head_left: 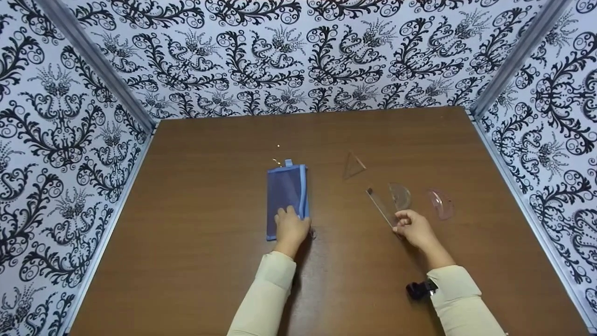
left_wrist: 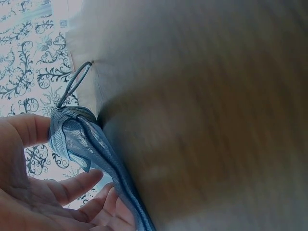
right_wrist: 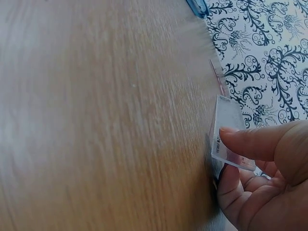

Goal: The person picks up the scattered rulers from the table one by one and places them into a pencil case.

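Observation:
A blue mesh zip pouch (head_left: 282, 189) lies upright in the head view, left of the table's middle. My left hand (head_left: 292, 229) grips its lower right part, fingers on the mesh and thumb at the edge. The left wrist view shows the pouch's bunched corner (left_wrist: 72, 130) by the thumb, with a thin loop (left_wrist: 73, 84) sticking out. My right hand (head_left: 415, 231) pinches the near end of a clear ruler (head_left: 380, 205) between thumb and fingers. Small print shows on the ruler (right_wrist: 228, 115) in the right wrist view. A clear protractor (head_left: 401, 197) lies just beyond that hand.
On the brown table (head_left: 210, 154), a pink protractor (head_left: 443, 207) lies right of the right hand. A clear set square (head_left: 359, 162) lies farther back. Small gold-coloured bits (head_left: 278, 162) sit by the pouch's top. Patterned walls (head_left: 289, 56) enclose the table's back and sides.

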Demonstrator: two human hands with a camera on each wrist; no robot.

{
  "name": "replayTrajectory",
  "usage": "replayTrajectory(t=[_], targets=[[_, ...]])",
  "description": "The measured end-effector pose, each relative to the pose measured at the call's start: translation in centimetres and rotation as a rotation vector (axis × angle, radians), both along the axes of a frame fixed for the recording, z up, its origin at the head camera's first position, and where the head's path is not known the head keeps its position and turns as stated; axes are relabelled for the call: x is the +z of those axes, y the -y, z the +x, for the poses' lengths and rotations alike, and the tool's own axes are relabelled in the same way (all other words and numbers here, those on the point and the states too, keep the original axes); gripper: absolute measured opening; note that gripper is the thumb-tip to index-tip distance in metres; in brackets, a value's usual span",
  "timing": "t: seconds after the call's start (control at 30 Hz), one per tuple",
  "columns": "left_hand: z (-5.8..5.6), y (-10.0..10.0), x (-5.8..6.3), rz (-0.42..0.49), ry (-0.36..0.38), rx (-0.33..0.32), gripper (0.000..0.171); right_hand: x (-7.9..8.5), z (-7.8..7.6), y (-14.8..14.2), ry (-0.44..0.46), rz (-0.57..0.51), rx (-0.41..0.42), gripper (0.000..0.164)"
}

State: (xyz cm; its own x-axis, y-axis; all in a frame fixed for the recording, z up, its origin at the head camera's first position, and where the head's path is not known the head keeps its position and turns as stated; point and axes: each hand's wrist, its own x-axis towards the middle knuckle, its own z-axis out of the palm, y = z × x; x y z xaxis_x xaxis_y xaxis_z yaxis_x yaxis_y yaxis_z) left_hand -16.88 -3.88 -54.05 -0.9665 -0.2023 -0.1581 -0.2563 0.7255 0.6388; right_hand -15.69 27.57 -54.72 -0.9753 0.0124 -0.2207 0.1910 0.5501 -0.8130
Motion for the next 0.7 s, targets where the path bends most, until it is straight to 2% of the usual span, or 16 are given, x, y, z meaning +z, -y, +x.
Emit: replayTrajectory(t=[0.4, 0.7], targets=[[0.0, 0.1, 0.0, 0.026, 0.02, -0.001, 0.056, 0.2, 0.0, 0.5, 0.014, -0.136, -0.039, 0.04], [0.1, 0.0, -0.1, 0.026, -0.022, 0.005, 0.056, 0.4, -0.4, 1.5, 0.078, -0.231, -0.048, 0.046]])
